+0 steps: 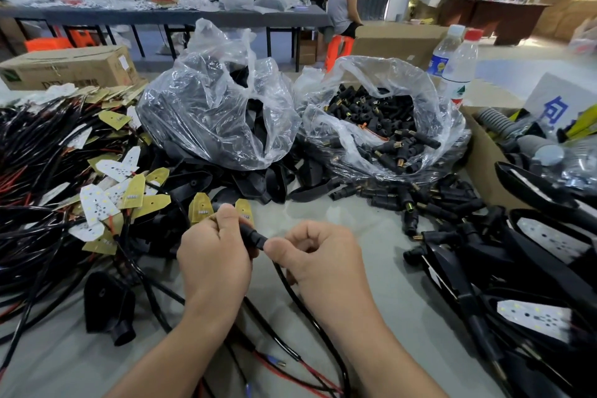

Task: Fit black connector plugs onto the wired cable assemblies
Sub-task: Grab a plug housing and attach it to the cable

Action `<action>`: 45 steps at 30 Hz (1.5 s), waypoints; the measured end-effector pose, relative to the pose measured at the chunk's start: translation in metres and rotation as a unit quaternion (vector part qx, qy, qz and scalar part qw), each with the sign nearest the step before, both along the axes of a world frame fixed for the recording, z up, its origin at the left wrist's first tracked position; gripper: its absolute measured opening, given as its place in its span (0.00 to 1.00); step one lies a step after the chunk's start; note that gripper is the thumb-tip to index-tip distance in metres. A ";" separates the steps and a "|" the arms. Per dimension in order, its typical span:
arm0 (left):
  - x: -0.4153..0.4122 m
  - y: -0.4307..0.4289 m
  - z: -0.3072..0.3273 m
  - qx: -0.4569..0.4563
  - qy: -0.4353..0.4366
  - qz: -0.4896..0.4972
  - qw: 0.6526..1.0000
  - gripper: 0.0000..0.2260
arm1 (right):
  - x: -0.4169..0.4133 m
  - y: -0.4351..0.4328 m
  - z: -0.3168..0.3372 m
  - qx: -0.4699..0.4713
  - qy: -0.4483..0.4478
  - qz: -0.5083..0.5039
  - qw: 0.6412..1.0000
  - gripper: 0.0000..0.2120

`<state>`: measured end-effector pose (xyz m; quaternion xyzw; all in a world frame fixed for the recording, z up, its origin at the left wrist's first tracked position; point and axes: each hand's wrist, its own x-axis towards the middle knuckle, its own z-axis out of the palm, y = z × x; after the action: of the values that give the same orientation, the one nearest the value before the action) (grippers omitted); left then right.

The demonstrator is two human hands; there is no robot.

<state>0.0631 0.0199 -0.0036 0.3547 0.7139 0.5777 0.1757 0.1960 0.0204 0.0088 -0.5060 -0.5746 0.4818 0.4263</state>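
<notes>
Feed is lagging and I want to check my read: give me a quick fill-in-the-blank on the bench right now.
1. The connector plug is held by ____ hands: left hand, right hand.
2. Spare plugs fill a clear ____ bag.
3. Behind it stand ____ water bottles.
Missing: both; plastic; two.

We have only one view, from a wide-angle camera on the person's head. It looks forward and down, close over the left hand and the right hand above the table.
</notes>
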 end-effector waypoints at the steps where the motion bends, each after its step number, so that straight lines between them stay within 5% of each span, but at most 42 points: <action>1: 0.000 0.001 0.001 -0.008 0.011 0.002 1.000 0.17 | 0.000 0.001 0.001 -0.036 0.021 0.020 0.999 0.08; 8: -0.005 0.004 -0.001 -0.030 0.021 0.004 0.999 0.23 | 0.007 0.004 0.005 -0.127 0.153 0.114 0.973 0.05; 19: 0.000 0.002 -0.002 -0.043 0.079 -0.005 0.996 0.24 | 0.007 0.002 0.002 -0.118 0.096 0.093 0.984 0.09; 28: 0.006 -0.001 0.001 -0.020 0.020 -0.029 0.999 0.18 | 0.023 0.009 0.008 -0.199 0.231 0.180 0.935 0.06; 34: 0.010 -0.002 0.000 -0.025 0.011 -0.042 0.999 0.21 | 0.020 0.009 0.005 -0.168 0.178 0.172 0.954 0.11; 45: 0.004 0.004 0.001 -0.056 -0.029 0.018 0.998 0.22 | -0.001 -0.011 0.011 0.042 -0.028 0.036 0.998 0.13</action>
<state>0.0672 0.0238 -0.0022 0.3150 0.7458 0.5499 0.2055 0.1949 0.0092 0.0200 -0.4797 -0.6238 0.4585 0.4130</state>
